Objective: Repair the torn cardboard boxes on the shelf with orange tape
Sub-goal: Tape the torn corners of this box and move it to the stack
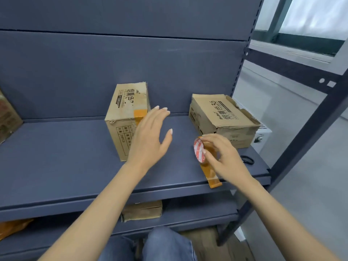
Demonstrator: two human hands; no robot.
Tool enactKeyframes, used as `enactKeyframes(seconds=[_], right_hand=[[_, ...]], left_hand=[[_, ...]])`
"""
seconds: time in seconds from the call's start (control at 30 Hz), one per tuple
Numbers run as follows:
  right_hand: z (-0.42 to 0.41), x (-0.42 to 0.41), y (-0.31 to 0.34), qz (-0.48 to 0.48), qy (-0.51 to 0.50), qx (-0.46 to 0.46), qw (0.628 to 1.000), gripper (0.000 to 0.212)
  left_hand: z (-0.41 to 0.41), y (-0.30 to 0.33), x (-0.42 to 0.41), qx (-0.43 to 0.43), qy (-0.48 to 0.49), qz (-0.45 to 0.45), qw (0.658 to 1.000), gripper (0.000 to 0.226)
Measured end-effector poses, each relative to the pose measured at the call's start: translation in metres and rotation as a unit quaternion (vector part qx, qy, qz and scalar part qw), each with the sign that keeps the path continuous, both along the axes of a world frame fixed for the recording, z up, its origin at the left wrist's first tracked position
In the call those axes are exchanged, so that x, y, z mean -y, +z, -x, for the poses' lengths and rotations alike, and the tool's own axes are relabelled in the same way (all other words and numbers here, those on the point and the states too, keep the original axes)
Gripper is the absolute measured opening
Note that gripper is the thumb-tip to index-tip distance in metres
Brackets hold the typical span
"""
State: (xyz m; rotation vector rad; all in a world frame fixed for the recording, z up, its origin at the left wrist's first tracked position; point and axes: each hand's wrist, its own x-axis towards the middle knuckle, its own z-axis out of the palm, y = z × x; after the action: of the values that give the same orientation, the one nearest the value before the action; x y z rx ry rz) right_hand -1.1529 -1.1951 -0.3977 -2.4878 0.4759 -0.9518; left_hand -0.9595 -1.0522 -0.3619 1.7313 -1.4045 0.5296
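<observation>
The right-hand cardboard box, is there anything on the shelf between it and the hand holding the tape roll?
Nothing visible does. The right hand grips the tape roll just in front of the right box, with only bare shelf between. The black scissors lie off to the right.

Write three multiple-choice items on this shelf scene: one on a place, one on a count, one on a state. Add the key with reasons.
1. Where do the black scissors lie?
A. on the shelf, right of the right hand
B. on top of the left box
C. on the floor

2. How many cardboard boxes stand between the two ends of this shelf board, near the hands?
A. one
B. two
C. four

3. What does the tape roll show?
A. sealed in a wrapper
B. a loose strip hanging from it
C. lying flat, untouched

Key: 1 A, they lie by the shelf's right edge; 2 B, the left box and right box; 3 B, the strip trails past the shelf front.
</observation>
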Motion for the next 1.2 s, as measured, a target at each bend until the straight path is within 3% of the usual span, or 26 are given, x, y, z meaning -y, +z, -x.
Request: enactKeyframes(seconds=[0.17, 0.3, 0.43, 0.53, 0.63, 0.83, 1.2], right_hand=[[0.044, 0.007, -0.028, -0.010, -0.037, -0.020, 0.999, 0.026], [0.066, 0.005, -0.053, 0.024, -0.013, -0.089, 0.996, 0.041], [0.071, 0.005, -0.077, 0.089, 0.013, -0.163, 0.983, 0.057], [0.070, 0.005, -0.087, 0.168, 0.011, -0.120, 0.978, 0.047], [0.072, 0.005, -0.091, 0.206, 0.019, -0.061, 0.976, 0.031], [0.077, 0.002, -0.095, 0.197, 0.012, -0.023, 0.980, 0.023], [0.075, 0.001, -0.087, 0.195, -0.006, 0.052, 0.979, 0.015]], left_hand=[[0.043, -0.024, 0.018, -0.033, -0.038, -0.028, 0.998, 0.040], [0.071, -0.043, 0.029, -0.131, -0.050, -0.093, 0.986, 0.031], [0.082, -0.063, 0.045, -0.213, -0.054, -0.164, 0.962, 0.040], [0.086, -0.069, 0.060, -0.301, -0.069, -0.186, 0.933, 0.052], [0.090, -0.067, 0.071, -0.353, -0.081, -0.175, 0.915, 0.039], [0.086, -0.070, 0.078, -0.346, -0.106, -0.178, 0.915, 0.024], [0.073, -0.062, 0.085, -0.366, -0.089, -0.209, 0.902, 0.029]])
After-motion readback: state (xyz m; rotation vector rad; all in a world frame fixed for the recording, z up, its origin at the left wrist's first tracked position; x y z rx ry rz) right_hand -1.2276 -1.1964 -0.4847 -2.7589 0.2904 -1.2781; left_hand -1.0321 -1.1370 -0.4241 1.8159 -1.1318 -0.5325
